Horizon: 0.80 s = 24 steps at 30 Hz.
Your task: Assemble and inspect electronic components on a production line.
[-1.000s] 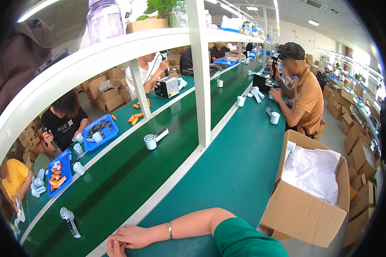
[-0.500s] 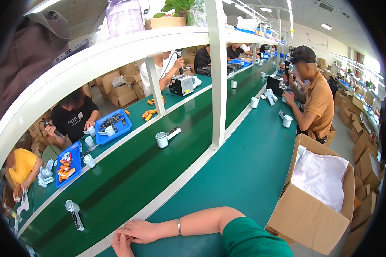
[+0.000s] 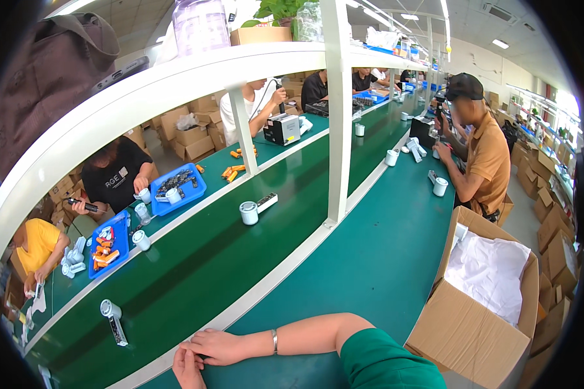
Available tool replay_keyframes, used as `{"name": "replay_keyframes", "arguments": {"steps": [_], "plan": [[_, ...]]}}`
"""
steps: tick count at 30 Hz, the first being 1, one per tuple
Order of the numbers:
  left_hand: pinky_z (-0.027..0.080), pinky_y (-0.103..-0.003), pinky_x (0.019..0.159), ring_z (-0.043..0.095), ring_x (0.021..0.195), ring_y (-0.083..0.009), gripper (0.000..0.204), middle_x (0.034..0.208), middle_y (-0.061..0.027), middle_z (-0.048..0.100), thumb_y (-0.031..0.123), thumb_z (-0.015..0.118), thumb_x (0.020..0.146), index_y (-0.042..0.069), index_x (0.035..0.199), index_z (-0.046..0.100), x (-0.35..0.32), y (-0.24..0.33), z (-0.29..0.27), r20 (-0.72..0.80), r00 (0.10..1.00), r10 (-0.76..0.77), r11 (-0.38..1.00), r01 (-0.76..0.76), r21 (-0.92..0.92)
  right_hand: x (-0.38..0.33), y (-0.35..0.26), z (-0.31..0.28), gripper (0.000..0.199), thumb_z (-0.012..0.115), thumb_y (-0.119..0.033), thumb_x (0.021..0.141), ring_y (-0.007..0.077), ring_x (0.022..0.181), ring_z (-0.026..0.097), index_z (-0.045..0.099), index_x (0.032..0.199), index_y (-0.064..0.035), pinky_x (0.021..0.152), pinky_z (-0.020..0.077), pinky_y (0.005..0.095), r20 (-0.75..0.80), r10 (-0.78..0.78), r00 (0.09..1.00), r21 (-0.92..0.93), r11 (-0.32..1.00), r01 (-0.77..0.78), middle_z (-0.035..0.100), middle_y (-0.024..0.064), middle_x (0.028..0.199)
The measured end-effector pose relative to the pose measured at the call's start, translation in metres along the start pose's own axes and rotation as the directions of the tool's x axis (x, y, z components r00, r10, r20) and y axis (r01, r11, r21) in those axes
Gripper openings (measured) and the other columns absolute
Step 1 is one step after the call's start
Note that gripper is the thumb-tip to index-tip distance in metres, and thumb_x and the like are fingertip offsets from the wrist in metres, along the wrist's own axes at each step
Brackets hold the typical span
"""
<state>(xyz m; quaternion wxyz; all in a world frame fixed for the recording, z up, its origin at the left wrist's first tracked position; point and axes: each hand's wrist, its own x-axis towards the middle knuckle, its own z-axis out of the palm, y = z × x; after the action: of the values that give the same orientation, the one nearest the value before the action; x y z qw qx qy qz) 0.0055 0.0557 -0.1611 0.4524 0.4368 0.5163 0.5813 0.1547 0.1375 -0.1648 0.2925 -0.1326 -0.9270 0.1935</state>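
Observation:
My two hands meet at the near rail of the conveyor belt, low in the view. My right hand [image 3: 215, 346], a metal band on its wrist, lies over the rail with fingers loosely stretched; it is open and I see nothing in it. My left hand [image 3: 188, 369] is just below, its fingertips touching the right hand's fingers. It looks loosely open, with its palm side partly hidden. Nearest to them on the green belt [image 3: 194, 275] is a pale round-headed device [image 3: 111, 310] with a slim dark-faced handle. A similar device [image 3: 249, 212] lies farther along.
A cardboard box [image 3: 468, 322] lined with white sheet stands at the right. A white post [image 3: 337, 129] rises from the rail to a shelf. Blue trays [image 3: 119, 259] with orange cylinders and dark parts are across the belt. A co-worker [image 3: 483, 155] sits at the right; others work opposite.
The whole view has shifted slightly to the right and down. My hands stay together at the rail, almost unmoved.

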Motion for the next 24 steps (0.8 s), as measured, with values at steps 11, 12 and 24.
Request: {"name": "replay_keyframes", "arguments": {"steps": [11, 12, 24], "plan": [[0.043, -0.020, 0.060, 0.054, 0.070, -0.0099, 0.030, 0.090, -0.0079, 0.063, 0.016, 0.052, 0.092, -0.004, 0.114, 0.052, 0.002, -0.007, -0.002, -0.045, 0.999, 0.006, 0.998, -0.009, -0.069, 0.007, 0.002, 0.003, 0.056, 0.061, -0.015, 0.079, 0.0318, 0.100, 0.051, 0.039, 0.129, -0.0030, 0.086, 0.0424, 0.0428, -0.026, 0.070, 0.997, 0.034, 0.997, -0.069, 0.053, 0.0158, 0.108], [0.042, -0.020, 0.059, 0.054, 0.069, -0.0094, 0.030, 0.089, -0.0082, 0.063, 0.016, 0.053, 0.092, -0.003, 0.115, 0.052, 0.001, -0.008, -0.001, -0.054, 0.999, 0.004, 0.997, -0.008, -0.076, 0.010, 0.003, 0.000, 0.055, 0.063, -0.015, 0.078, 0.0340, 0.104, 0.050, 0.040, 0.126, -0.0007, 0.087, 0.0424, 0.0440, -0.016, 0.105, 0.994, 0.049, 0.993, -0.104, 0.052, 0.0179, 0.110], [0.044, -0.021, 0.066, 0.054, 0.075, -0.0092, 0.029, 0.093, -0.0105, 0.065, 0.013, 0.053, 0.092, -0.002, 0.117, 0.053, 0.000, 0.001, 0.002, -0.013, 0.999, -0.053, 0.996, 0.051, -0.072, 0.040, 0.094, -0.112, 0.029, 0.055, -0.001, 0.065, 0.0333, 0.082, 0.055, 0.053, 0.094, -0.0008, 0.072, 0.0467, 0.0435, -0.377, -0.053, 0.925, -0.562, 0.806, -0.183, 0.057, 0.0158, 0.086]]}}
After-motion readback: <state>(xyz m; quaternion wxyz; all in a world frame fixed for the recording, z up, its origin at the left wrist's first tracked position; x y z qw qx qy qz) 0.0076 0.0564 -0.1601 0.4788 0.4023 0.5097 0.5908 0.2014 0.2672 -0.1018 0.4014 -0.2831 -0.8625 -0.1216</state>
